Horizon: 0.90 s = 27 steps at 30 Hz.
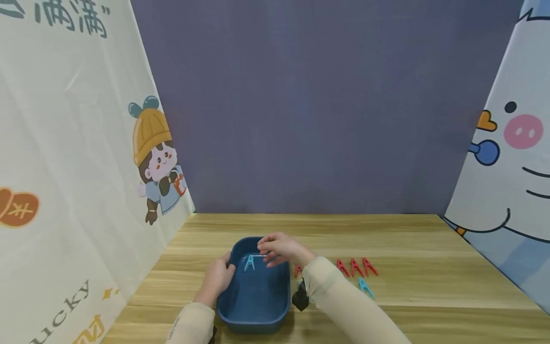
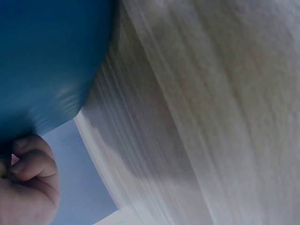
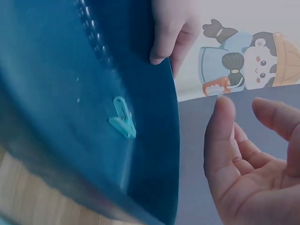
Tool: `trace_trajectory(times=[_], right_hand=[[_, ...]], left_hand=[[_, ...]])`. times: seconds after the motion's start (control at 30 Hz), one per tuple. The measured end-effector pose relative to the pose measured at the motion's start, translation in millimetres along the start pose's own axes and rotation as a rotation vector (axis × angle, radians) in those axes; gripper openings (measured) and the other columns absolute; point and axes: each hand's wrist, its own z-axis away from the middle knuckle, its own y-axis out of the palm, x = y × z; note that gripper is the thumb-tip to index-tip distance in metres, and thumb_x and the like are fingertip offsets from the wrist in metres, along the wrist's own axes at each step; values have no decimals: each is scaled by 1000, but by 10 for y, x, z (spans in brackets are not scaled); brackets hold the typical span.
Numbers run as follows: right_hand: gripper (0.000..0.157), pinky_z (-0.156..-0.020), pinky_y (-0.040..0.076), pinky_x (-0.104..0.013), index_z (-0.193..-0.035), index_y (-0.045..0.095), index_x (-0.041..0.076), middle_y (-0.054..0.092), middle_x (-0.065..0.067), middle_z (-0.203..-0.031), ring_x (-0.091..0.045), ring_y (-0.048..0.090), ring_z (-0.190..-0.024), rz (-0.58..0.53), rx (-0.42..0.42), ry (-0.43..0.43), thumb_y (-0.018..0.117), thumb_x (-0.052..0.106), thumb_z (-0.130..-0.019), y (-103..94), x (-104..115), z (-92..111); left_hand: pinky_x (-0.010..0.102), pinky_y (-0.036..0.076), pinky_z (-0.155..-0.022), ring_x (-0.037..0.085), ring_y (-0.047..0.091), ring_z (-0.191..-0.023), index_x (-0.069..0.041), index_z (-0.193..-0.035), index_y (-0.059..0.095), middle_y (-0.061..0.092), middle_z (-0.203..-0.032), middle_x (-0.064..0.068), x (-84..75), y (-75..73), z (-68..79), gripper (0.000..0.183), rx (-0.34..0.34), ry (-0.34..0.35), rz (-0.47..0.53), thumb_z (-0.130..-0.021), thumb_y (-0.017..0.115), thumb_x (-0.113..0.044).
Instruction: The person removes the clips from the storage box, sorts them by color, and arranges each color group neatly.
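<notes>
A dark blue plastic basin (image 1: pixel 253 298) stands on the table, and a light blue clothespin (image 1: pixel 249 263) lies inside it toward the far end. My left hand (image 1: pixel 218 277) grips the basin's left rim, its thumb over the inner side; in the right wrist view, the thumb of that left hand (image 3: pixel 171 30) shows on the wall. Above the basin's far right part hovers my right hand (image 1: pixel 283 248), fingers loosely bent. The right wrist view shows a gap between its thumb and forefinger with nothing held there. The clothespin (image 3: pixel 123 119) rests on the basin floor, apart from both hands.
Several red clothespins (image 1: pixel 355 267) lie in a row on the wooden table (image 1: pixel 412 277), right of the basin. A light blue clothespin (image 1: pixel 365 287) lies nearer; my right forearm partly covers others. A dark grey-blue panel (image 1: pixel 318 114) rises behind the table, with printed cloths at both sides.
</notes>
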Motion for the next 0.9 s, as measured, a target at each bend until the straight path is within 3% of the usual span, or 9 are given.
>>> trace_trajectory(times=[0.17, 0.5, 0.7, 0.9], right_hand=[[28, -64, 56, -38, -108, 58, -4, 58, -24, -100, -28, 62, -76, -42, -2, 5, 57, 16, -90, 95, -20, -65], [30, -66, 56, -40, -113, 55, -7, 59, -19, -99, -35, 61, -84, -109, -7, 39, 56, 14, -90, 306, -114, -220], [29, -67, 55, -40, -112, 55, -6, 55, -27, -109, -34, 61, -84, -141, -43, 69, 56, 12, -90, 373, -181, -318], [29, -69, 55, -41, -112, 55, -6, 55, -26, -106, -36, 60, -88, -136, -90, 105, 56, 12, -89, 412, -256, -399]], left_hand=[[53, 42, -91, 38, 50, -112, 6, -129, 48, 53, -122, 25, -4, 15, 4, 42, -11, 14, 0, -89, 49, -6], [50, 48, -82, 34, 59, -98, 8, -121, 55, 60, -109, 26, 11, 17, 33, 39, -77, 113, -30, -83, 53, -2], [51, 45, -86, 37, 56, -104, 11, -122, 52, 57, -114, 28, -1, 34, 45, 41, -72, 109, -30, -83, 53, -3], [51, 43, -89, 40, 52, -109, 15, -122, 50, 54, -117, 30, -2, 37, 33, 42, -80, 98, -31, -84, 53, -2]])
